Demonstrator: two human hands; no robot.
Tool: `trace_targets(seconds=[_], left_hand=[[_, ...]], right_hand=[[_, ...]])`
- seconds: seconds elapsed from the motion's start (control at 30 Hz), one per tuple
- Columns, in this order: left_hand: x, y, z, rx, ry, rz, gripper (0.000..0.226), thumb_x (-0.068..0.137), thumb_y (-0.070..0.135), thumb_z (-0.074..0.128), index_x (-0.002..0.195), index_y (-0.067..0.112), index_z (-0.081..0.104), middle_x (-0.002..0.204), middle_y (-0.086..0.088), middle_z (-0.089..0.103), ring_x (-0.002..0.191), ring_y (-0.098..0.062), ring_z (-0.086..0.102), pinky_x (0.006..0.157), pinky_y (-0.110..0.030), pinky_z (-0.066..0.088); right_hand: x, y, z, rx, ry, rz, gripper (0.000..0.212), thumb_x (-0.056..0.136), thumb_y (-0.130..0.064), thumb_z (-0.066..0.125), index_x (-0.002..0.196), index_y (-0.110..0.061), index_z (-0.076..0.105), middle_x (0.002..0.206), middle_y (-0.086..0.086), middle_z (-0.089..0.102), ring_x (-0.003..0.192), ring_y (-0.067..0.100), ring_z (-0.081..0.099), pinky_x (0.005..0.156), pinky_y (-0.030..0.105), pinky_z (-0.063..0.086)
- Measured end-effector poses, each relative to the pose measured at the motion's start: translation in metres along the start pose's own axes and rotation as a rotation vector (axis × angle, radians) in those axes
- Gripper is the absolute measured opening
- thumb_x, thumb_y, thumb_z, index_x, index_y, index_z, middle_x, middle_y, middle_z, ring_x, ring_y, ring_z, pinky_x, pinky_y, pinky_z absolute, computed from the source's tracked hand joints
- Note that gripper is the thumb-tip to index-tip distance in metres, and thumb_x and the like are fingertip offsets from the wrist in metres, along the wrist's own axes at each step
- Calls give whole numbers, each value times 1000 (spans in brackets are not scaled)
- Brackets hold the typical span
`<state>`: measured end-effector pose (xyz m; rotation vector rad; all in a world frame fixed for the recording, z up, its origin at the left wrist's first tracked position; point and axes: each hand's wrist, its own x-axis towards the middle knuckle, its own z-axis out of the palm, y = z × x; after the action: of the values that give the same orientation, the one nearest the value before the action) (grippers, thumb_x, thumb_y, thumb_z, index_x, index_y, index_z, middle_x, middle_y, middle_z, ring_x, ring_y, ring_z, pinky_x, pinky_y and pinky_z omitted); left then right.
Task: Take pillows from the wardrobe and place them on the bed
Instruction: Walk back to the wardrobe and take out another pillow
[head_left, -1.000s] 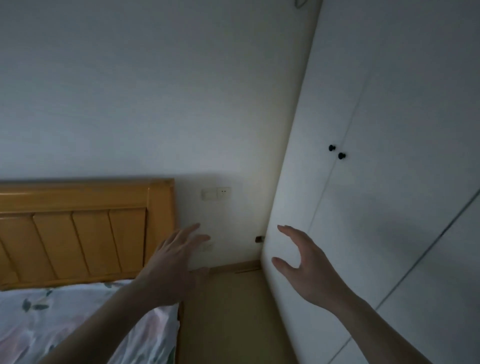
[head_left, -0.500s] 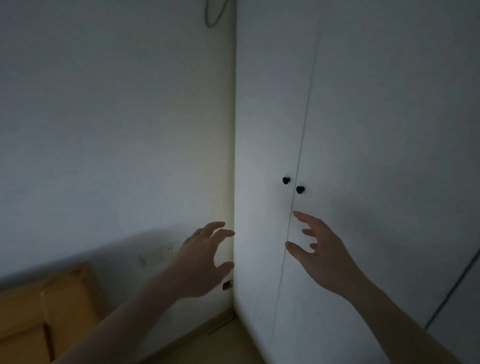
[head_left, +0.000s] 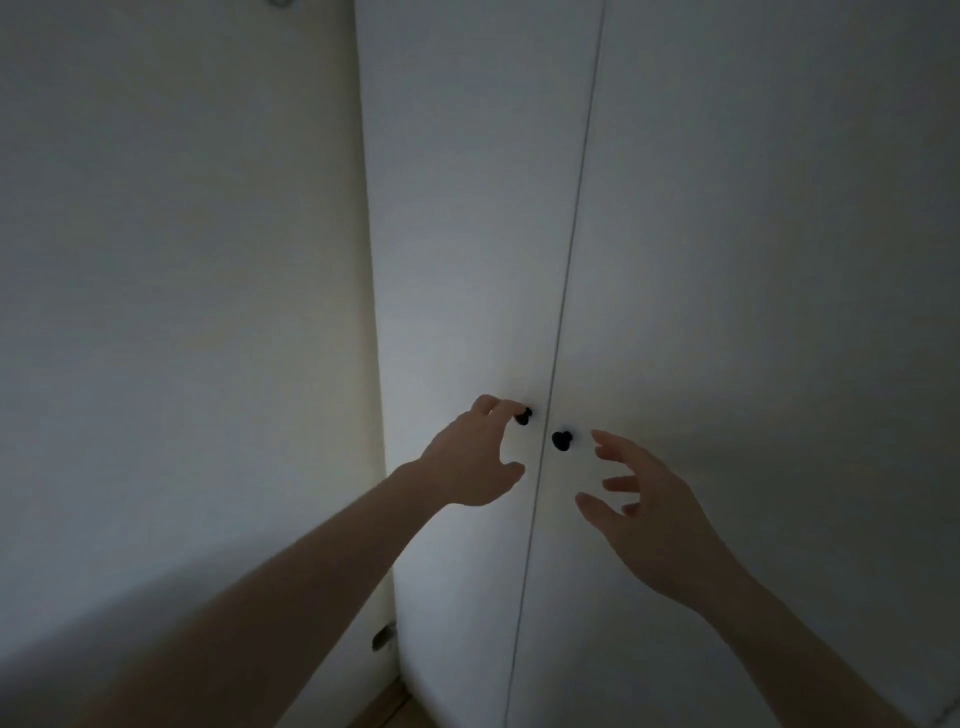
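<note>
The white wardrobe (head_left: 727, 260) fills the middle and right of the view, and both its doors are closed. Two small black knobs sit on either side of the door seam. My left hand (head_left: 472, 457) reaches the left knob (head_left: 524, 417); its fingertips touch the knob and partly cover it, while the thumb is spread below. My right hand (head_left: 644, 509) hovers with spread, relaxed fingers just right of the right knob (head_left: 562, 440), a short gap away. No pillows and no bed are in view.
A plain white wall (head_left: 182, 312) meets the wardrobe's left side in a corner. Low in that corner is a small dark fitting (head_left: 383, 636), and a strip of wooden floor (head_left: 384, 712) shows at the bottom.
The view has turned from the bed's headboard to face the wardrobe doors. Both hands have risen to the knobs, and the left fingertips have reached the left knob.
</note>
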<state>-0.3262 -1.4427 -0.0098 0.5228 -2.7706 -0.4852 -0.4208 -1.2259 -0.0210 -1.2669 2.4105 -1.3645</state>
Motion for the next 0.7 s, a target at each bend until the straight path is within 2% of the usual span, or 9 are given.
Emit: trace_targets(seconds=[0.27,0.43,0.6,0.7], left_hand=[[51,-37,14,7,-100,191,68,87,36,65,147,24,36,145,-1,38,117,-26,55,97,-42,49],[54,-46,11,-30,-97,255,62,87,25,63,144,22,40,144,0,40,112,-26,55,91,-34,46],[41,-45,14,-69,-38,221,55,84,21,62,135,23,43,135,2,42,84,-22,54,75,-32,44],[22,-49,15,-109,33,190,52,82,21,62,131,25,44,131,7,43,77,-18,52,70,-31,43]], right_hand=[[1,-18,40,-69,114,130,62,87,-37,72,141,-47,42,128,-31,51,105,-3,59,93,30,53],[-5,-38,59,-119,159,179,60,88,-37,71,141,-43,45,126,-27,53,103,-1,60,93,33,54],[-16,-50,63,-160,176,187,57,89,-38,70,139,-46,45,126,-28,53,103,-2,59,93,33,54],[-24,-51,63,-173,168,184,56,87,-38,71,137,-48,47,124,-29,54,102,-2,60,92,34,55]])
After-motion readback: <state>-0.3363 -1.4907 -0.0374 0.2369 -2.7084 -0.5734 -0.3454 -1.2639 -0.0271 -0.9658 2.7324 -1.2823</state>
